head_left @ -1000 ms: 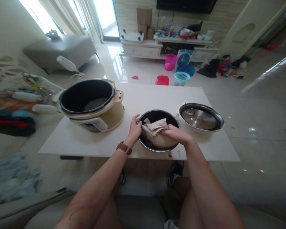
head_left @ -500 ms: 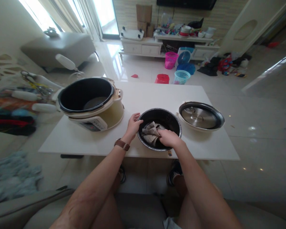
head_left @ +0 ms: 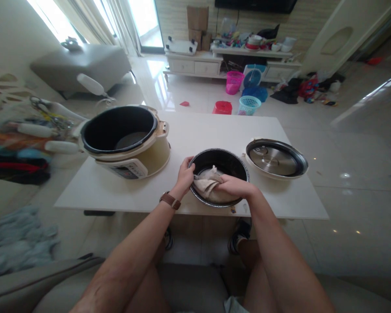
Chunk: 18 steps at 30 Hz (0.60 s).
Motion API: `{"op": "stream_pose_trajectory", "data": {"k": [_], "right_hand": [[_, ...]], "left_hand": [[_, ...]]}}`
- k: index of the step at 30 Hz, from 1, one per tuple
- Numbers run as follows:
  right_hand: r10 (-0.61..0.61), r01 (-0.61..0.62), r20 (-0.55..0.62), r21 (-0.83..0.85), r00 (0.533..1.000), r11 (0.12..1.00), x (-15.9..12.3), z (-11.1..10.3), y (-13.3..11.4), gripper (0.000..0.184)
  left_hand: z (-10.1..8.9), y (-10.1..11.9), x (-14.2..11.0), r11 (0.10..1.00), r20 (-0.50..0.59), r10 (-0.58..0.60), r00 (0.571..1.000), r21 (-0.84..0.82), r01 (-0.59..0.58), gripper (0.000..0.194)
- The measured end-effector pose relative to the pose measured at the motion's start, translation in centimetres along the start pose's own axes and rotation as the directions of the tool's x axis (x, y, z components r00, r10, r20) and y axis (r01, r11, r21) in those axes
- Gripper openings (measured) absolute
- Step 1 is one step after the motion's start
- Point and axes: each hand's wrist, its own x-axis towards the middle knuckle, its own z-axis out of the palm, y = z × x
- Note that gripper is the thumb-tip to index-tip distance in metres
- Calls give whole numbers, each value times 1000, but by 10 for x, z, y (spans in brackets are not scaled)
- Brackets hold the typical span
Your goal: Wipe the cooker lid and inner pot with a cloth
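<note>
On the white table in front of me stands a round dark inner pot [head_left: 230,161] with a speckled rim. My left hand [head_left: 185,176] grips the pot's left rim, the thumb over the edge and the other fingers outside. Inside the pot, my right hand [head_left: 232,186] is closed on a crumpled greyish-beige cloth [head_left: 206,184] that lies against the inner wall and bottom. The right fingertips are partly hidden by the cloth. To the left is a cream electric pressure cooker body [head_left: 150,158], lidless, and to the right its lid [head_left: 273,160] lies with its metal underside up.
The white table [head_left: 195,130] ends close to my knees. Beyond it on the floor are a red stool [head_left: 222,107], a light blue basket [head_left: 249,104] and a pink basket [head_left: 234,81]. A cluttered rack [head_left: 48,130] stands at the left.
My right hand has shifted the cloth within the pot, and it now lies more spread toward the near wall. My left hand has closed more firmly round the rim.
</note>
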Motion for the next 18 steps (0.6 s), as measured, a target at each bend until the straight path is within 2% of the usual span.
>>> {"op": "stream_pose_trajectory", "data": {"k": [2, 4, 6, 8, 9, 11, 14, 16, 18], "right_hand": [[42, -23, -123, 151, 991, 988, -4, -10, 4, 43], [64, -10, -305, 176, 950, 984, -8, -19, 6, 45], [13, 26, -475, 76, 880, 997, -10, -25, 5, 45], [-57, 15, -536, -82, 842, 996, -11, -26, 1, 45], [-68, -24, -527, -166, 847, 986, -11, -24, -2, 44], [-14, -162, -468, -334, 883, 929, -10, -18, -7, 43], [134, -345, -382, -560, 914, 753, -5, -3, -11, 42], [193, -360, -315, -648, 929, 672, 0, 7, -12, 45], [223, -329, -242, -685, 944, 650, 5, 15, -10, 48]], "left_hand": [[1, -3, -7, 1000, -39, 6, 999, 7, -6, 27], [3, -7, -15, 1000, -104, 8, 995, 9, -7, 27], [5, -11, -21, 999, -172, 26, 985, 27, -21, 28], [4, -14, -22, 999, -198, 36, 980, 47, -27, 33], [3, -14, -19, 999, -196, 29, 980, 49, -20, 36], [-2, -12, -9, 999, -183, 3, 983, 36, 4, 42], [-9, -9, 10, 1000, -151, 2, 989, 15, 1, 50], [-12, -8, 20, 1000, -105, 11, 994, 18, -9, 50], [-12, -7, 24, 999, -60, 19, 998, 33, -17, 47]]}}
